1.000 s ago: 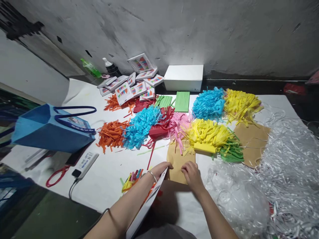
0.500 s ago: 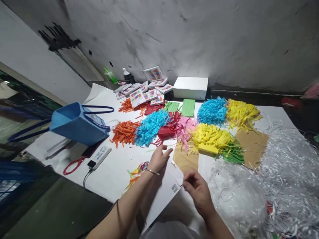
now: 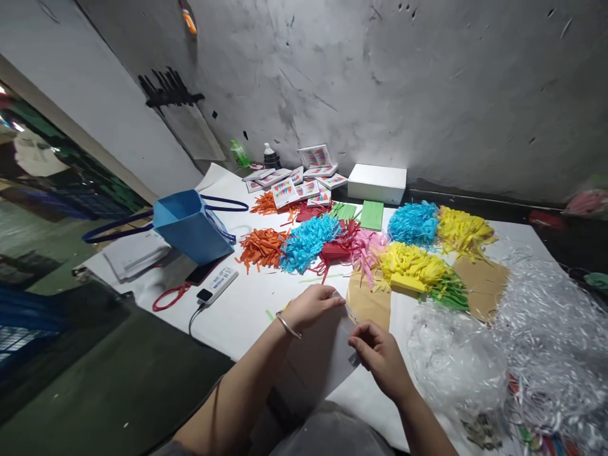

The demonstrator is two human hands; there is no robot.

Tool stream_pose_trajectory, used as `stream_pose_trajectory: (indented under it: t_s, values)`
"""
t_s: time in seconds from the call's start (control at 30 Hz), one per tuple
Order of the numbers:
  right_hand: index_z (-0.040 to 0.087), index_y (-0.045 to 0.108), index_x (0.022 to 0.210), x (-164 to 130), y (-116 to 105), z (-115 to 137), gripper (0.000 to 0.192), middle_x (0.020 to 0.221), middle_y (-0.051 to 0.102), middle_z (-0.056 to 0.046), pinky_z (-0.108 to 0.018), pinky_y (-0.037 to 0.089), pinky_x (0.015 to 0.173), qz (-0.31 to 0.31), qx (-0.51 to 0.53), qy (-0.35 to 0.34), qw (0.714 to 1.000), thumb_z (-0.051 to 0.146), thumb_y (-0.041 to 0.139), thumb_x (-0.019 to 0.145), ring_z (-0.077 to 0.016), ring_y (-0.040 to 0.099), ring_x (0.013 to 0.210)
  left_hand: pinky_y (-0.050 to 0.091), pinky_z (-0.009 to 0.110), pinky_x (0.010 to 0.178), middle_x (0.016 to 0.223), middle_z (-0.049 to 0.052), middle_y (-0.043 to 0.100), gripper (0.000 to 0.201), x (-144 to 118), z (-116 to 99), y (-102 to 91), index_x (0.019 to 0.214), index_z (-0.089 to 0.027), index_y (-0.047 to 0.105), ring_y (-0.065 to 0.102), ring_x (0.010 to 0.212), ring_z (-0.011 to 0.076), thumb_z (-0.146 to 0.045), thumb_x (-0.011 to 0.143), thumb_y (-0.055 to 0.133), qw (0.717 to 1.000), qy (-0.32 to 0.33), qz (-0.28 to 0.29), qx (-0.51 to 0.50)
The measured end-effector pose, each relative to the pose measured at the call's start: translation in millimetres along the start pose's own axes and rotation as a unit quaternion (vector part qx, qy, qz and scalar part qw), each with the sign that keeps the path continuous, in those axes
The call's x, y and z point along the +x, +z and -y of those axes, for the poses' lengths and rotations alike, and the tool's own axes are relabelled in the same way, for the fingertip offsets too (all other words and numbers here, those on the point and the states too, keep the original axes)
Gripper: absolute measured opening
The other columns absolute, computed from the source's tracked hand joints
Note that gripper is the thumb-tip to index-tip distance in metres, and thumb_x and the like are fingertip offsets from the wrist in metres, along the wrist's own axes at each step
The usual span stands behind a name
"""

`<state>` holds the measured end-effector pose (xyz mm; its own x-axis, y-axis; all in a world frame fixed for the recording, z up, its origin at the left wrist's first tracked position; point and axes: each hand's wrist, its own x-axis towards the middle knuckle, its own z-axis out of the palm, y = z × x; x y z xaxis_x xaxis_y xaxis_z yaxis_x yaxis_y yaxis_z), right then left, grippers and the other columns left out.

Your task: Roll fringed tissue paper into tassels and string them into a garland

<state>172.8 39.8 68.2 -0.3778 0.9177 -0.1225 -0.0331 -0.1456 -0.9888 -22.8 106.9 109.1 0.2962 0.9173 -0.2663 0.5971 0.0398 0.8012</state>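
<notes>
Close in front of me, my left hand [image 3: 316,307] is closed, thumb and fingertips pinching the upper end of a thin, see-through plastic piece [image 3: 350,315] that looks like the edge of a clear bag. Lower and to the right, my right hand [image 3: 377,356] has its fingers curled and pinched at the other end of that edge. How far the plastic extends is hard to see against the white tabletop. Just beyond both hands lies a sheet of brown paper [image 3: 368,302]. Colourful paper strips are mostly hidden behind my left forearm.
Fringed paper bundles cross the table: orange [image 3: 263,248], blue [image 3: 310,240], pink [image 3: 367,250], yellow [image 3: 409,263]. Shredded clear plastic [image 3: 546,342] is heaped at right. A blue bag [image 3: 192,225] and power strip [image 3: 221,285] sit left. Printed packs [image 3: 285,192] and a white box [image 3: 377,183] stand behind.
My left hand has come closer to my right hand and now pinches the plastic edge; its fingers were spread before. The view has shifted, so the table's contents sit differently in frame.
</notes>
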Motion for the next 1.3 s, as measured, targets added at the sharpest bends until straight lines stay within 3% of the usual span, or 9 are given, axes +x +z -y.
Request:
stream_pose_trajectory:
  t_s: [0.33,0.6,0.77,0.83,0.9,1.0,1.13,1.2,1.3]
  values:
    - [0.019,0.059,0.079,-5.4,21.4,-3.7,0.016,0.071,0.061,0.0,-0.021,0.042,0.057,-0.111,-0.184,-0.051,0.975,0.032,0.054,0.086,-0.0137,0.056,0.064,0.034,0.022,0.053,0.06,-0.002,0.05,0.039,-9.6,7.3,2.5,0.068,-0.014,0.061,0.043,0.059,0.0127,-0.05,0.078,0.05,1.0,0.012,0.001,0.006]
    - [0.02,0.055,0.085,-6.5,37.8,-17.6,0.02,0.079,0.062,-0.004,-0.027,0.046,0.069,-0.189,-0.348,-0.157,0.905,0.036,0.045,0.092,-0.0173,0.06,0.073,0.033,0.021,0.054,0.058,-0.003,0.046,0.037,-14.8,1.1,1.7,0.064,-0.014,0.056,0.04,0.058,0.0115,-0.048,0.078,0.051,0.999,0.033,0.03,-0.025]
    - [0.015,0.048,0.12,-2.5,29.8,-22.5,0.058,0.089,0.062,-0.01,-0.037,0.047,0.075,-0.292,-0.415,-0.164,0.846,0.06,0.051,0.083,-0.024,0.06,0.08,0.033,0.022,0.054,0.057,-0.004,0.045,0.037,-15.9,0.6,-0.5,0.063,-0.015,0.055,0.039,0.057,0.0114,-0.049,0.077,0.052,0.998,0.034,0.032,-0.045]
    - [0.017,0.054,0.112,1.0,25.9,-21.5,0.054,0.09,0.062,-0.009,-0.037,0.046,0.078,-0.267,-0.415,-0.165,0.854,0.062,0.053,0.081,-0.0243,0.058,0.085,0.033,0.022,0.054,0.058,-0.004,0.045,0.037,-16.2,-1.0,-0.7,0.063,-0.015,0.054,0.039,0.058,0.0112,-0.049,0.077,0.052,0.997,0.039,0.038,-0.056]
    - [0.019,0.059,0.089,4.4,23.9,-20.7,0.04,0.078,0.061,-0.005,-0.03,0.045,0.069,-0.211,-0.404,-0.136,0.88,0.059,0.052,0.083,-0.0207,0.057,0.075,0.032,0.022,0.053,0.057,-0.004,0.044,0.038,-16.5,-4.0,-0.8,0.061,-0.015,0.053,0.039,0.058,0.0111,-0.05,0.077,0.052,0.996,0.044,0.045,-0.059]
    - [0.02,0.054,0.066,7.1,23.1,-20.1,0.039,0.062,0.056,0.0,-0.024,0.037,0.056,-0.161,-0.372,-0.093,0.909,0.053,0.051,0.087,-0.0159,0.053,0.06,0.03,0.022,0.052,0.056,-0.005,0.041,0.04,-17.4,-8.7,-1.2,0.059,-0.016,0.049,0.037,0.057,0.0107,-0.052,0.076,0.053,0.996,0.045,0.05,-0.062]
    - [0.02,0.052,0.067,5.7,22.1,-17.7,0.034,0.06,0.055,0.002,-0.022,0.035,0.054,-0.111,-0.3,-0.081,0.944,0.046,0.048,0.089,-0.0141,0.053,0.058,0.028,0.022,0.051,0.056,-0.005,0.041,0.042,-18.3,-10.3,-0.7,0.059,-0.016,0.049,0.035,0.056,0.0105,-0.054,0.075,0.053,0.995,0.036,0.057,-0.069]
    - [0.02,0.053,0.074,4.9,22.2,-16.1,0.024,0.067,0.06,0.002,-0.022,0.036,0.054,-0.101,-0.306,-0.057,0.945,0.042,0.061,0.08,-0.0153,0.056,0.062,0.028,0.022,0.052,0.056,-0.004,0.043,0.042,-18.4,-10.1,0.4,0.061,-0.015,0.052,0.037,0.056,0.0108,-0.055,0.076,0.052,0.995,0.034,0.059,-0.066]
    - [0.02,0.056,0.082,5.3,23.3,-14.8,0.03,0.076,0.066,0.0,-0.023,0.038,0.057,-0.119,-0.34,-0.019,0.933,0.037,0.074,0.065,-0.0185,0.06,0.07,0.027,0.023,0.051,0.058,-0.003,0.046,0.044,-18.7,-10.9,1.2,0.063,-0.015,0.055,0.038,0.056,0.0112,-0.056,0.076,0.051,0.996,0.028,0.059,-0.059]
